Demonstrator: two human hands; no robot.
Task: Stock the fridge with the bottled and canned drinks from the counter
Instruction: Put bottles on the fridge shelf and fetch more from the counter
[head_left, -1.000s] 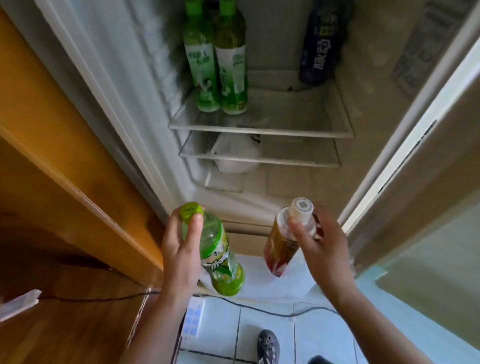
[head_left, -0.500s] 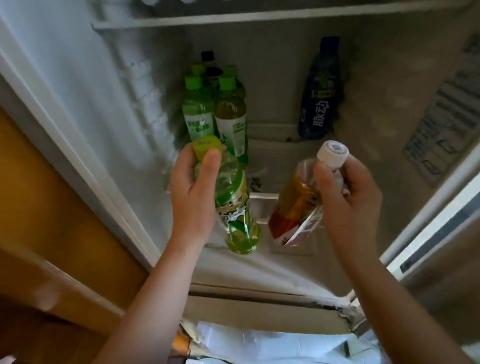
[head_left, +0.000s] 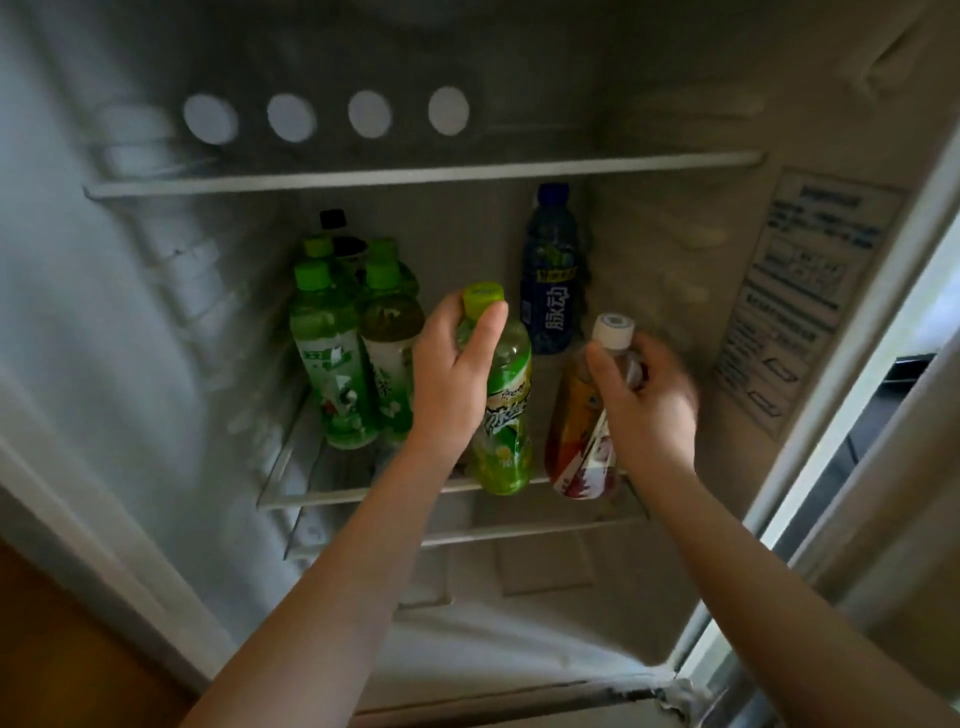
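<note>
Both hands are inside the fridge (head_left: 156, 291) now, where half a second ago they were just in front of it. Left hand (head_left: 449, 376) is wrapped around a green bottle (head_left: 506, 415) near its yellow-green cap, right hand (head_left: 644, 400) is closed on an amber bottle (head_left: 579, 431) with a white cap; both bottle bases sit at the front edge of the glass shelf (head_left: 322, 475). On that shelf: four green-capped bottles (head_left: 332, 358) clustered at left, two dark-capped ones behind them, one blue bottle (head_left: 550, 280) at the back. Four white discs show on the level above.
</note>
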